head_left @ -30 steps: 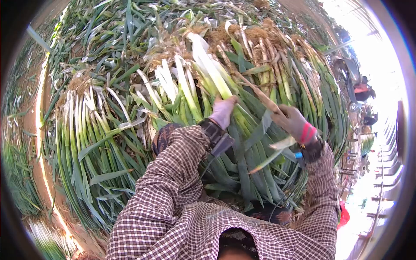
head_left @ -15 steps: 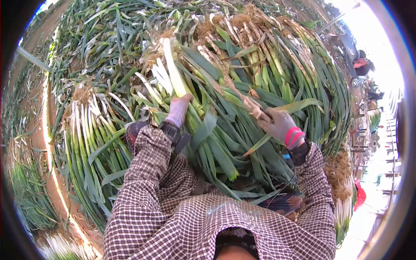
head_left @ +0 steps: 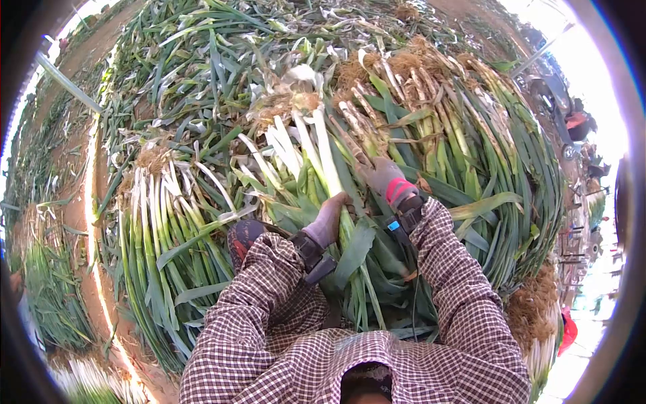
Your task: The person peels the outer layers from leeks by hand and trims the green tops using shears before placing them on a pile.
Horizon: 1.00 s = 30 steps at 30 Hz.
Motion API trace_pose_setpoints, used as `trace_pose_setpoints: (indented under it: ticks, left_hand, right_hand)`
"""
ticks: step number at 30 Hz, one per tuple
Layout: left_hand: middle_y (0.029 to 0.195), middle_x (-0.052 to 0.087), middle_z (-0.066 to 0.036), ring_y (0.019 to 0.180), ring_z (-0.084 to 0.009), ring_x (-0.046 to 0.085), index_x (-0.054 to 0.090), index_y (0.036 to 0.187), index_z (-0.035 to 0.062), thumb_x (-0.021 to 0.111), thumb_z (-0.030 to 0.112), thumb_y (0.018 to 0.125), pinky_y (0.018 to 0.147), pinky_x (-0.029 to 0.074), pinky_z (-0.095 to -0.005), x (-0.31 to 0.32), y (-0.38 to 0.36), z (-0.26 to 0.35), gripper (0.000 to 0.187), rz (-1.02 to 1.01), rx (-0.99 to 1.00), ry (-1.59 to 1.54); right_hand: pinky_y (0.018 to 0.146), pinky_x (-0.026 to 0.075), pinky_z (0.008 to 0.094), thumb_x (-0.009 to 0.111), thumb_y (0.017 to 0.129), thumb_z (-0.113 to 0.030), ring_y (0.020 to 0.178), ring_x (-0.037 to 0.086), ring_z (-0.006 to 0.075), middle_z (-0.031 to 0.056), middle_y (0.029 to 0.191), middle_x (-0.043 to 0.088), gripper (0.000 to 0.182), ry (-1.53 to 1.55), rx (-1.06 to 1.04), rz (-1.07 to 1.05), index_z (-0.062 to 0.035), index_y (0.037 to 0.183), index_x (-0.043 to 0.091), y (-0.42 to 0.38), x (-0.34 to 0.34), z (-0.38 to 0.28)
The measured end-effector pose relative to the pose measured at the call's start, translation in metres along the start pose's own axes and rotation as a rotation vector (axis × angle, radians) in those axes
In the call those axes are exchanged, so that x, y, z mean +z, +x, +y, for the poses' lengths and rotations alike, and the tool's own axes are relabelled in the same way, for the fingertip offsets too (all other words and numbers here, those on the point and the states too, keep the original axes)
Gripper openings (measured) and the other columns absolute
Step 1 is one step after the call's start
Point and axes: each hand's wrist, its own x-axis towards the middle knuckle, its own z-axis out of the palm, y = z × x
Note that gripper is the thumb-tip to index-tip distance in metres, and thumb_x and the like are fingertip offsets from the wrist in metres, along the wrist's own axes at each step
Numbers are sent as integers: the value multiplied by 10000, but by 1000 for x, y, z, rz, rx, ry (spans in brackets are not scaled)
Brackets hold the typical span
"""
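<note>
My left hand [head_left: 327,221], gloved, is wrapped round the green part of a peeled leek [head_left: 328,151], whose white shaft points away from me. To its right, my gloved right hand [head_left: 382,178] with a pink band is closed on a brownish, unpeeled leek [head_left: 347,139]. The two hands are apart. Several white-stemmed leeks [head_left: 284,149] lie just left of the held one. Beyond my right hand is a pile of unpeeled leeks [head_left: 431,114] with roots and dry outer leaves. Long green leaves hang down between my forearms.
A bundle of cleaned leeks [head_left: 153,202] lies at the left, beside my shoe [head_left: 243,237]. Stripped leaves [head_left: 195,60] cover the ground ahead. More leeks [head_left: 50,289] lie at the far left, and a rooted bundle [head_left: 535,310] is at the lower right.
The brown leek and my right hand have moved left and away from me, closer to my left hand. My left hand has shifted right and slightly towards me in the view, still holding its leek.
</note>
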Motion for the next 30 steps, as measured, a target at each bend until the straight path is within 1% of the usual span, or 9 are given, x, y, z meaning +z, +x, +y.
trace_pose_setpoints:
  ticks: [8,11,14,18,19,23,26,27,30]
  left_hand:
    - [612,472,-2,510,-171,474,477,748,123,547,154,855,483,452,-329,-15,5,9,131,-247,-201,-321]
    - [607,439,21,519,-149,447,475,731,145,543,186,870,492,437,-304,-6,-6,10,160,-273,-211,-386]
    - [615,404,40,548,-131,439,467,766,122,538,209,881,521,442,-285,-5,-11,18,161,-629,-247,-470]
    - [629,372,47,548,-124,412,432,768,139,558,241,901,517,403,-272,19,-35,33,210,-708,-31,-257]
    - [626,372,41,541,-126,397,452,780,146,571,275,917,514,395,-274,21,-31,34,223,-772,6,-205]
    - [685,490,3,592,-162,475,532,896,112,579,215,913,547,444,-315,-7,9,38,115,-400,87,-118]
    - [805,602,-64,676,-206,579,576,1071,33,661,185,851,609,507,-352,-11,4,31,281,281,131,420]
    - [1027,645,-163,891,-277,639,538,1205,-36,734,210,801,763,540,-383,-36,31,19,512,492,263,675]
    - [1172,597,-209,1074,-306,599,516,1224,-36,766,239,774,875,517,-399,-11,19,14,584,871,567,1608]
  right_hand:
    - [902,492,444,603,860,-588,1040,646,404,252,1074,682,680,158,124,-72,19,1163,659,45,37,6]
    - [850,497,397,619,864,-561,946,669,323,207,1008,697,650,285,123,-90,23,1144,667,40,36,3]
    - [794,496,357,624,881,-517,862,646,228,157,958,699,596,549,174,-209,28,1115,677,39,39,7]
    - [744,524,387,573,877,-570,840,673,269,164,938,704,642,521,-105,-139,-6,1171,653,50,64,19]
    - [684,522,379,591,869,-562,785,665,237,155,907,699,637,705,157,-207,1,1160,653,34,39,-3]
    - [452,409,292,644,900,-448,512,508,108,31,710,599,455,738,97,-54,-3,991,650,44,25,9]
    - [464,415,285,672,883,-464,513,508,103,18,693,591,449,425,9,42,-24,966,652,35,7,39]
    - [503,442,328,665,893,-450,540,530,121,51,684,593,421,414,54,7,-39,984,667,12,-18,35]
    - [560,467,398,650,899,-432,571,605,235,139,681,607,406,77,-176,54,-32,966,656,-32,-47,69]
